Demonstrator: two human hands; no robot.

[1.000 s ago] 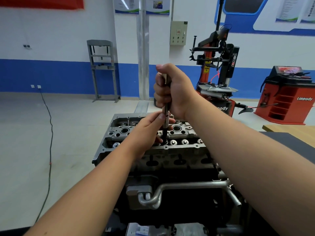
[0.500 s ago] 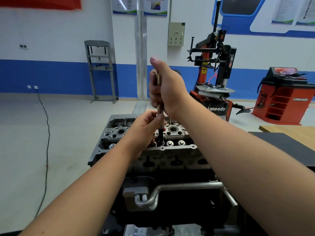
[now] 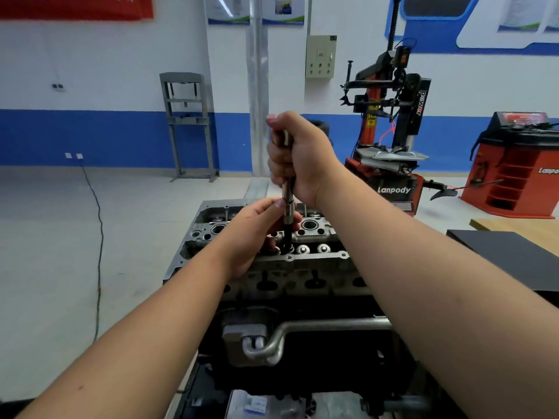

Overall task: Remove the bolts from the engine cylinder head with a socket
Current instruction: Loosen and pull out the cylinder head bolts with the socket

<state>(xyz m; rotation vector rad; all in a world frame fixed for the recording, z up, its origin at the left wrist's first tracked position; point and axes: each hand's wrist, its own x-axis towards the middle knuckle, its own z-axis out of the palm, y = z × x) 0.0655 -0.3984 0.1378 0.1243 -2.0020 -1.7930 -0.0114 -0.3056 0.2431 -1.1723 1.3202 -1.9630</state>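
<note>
A grey aluminium cylinder head (image 3: 314,261) sits on top of a dark engine block, straight ahead of me. A long socket tool (image 3: 288,207) stands upright on the head, its black socket end down in a bolt recess near the front edge. My right hand (image 3: 299,155) grips the tool's upper shaft in a fist. My left hand (image 3: 257,231) pinches the lower shaft just above the head, with its fingers curled round it. The bolt itself is hidden under the socket.
A silver coolant pipe (image 3: 302,334) runs across the block's front. A black mat on a wooden table (image 3: 514,255) lies to the right. Behind stand a red tyre changer (image 3: 390,140), a red wheel balancer (image 3: 514,164) and a grey press frame (image 3: 189,125). A black cable (image 3: 98,237) trails over the floor.
The tool and both hands have kept their grip and place on the head. The view has shifted slightly, and my right hand has turned a little on the shaft.
</note>
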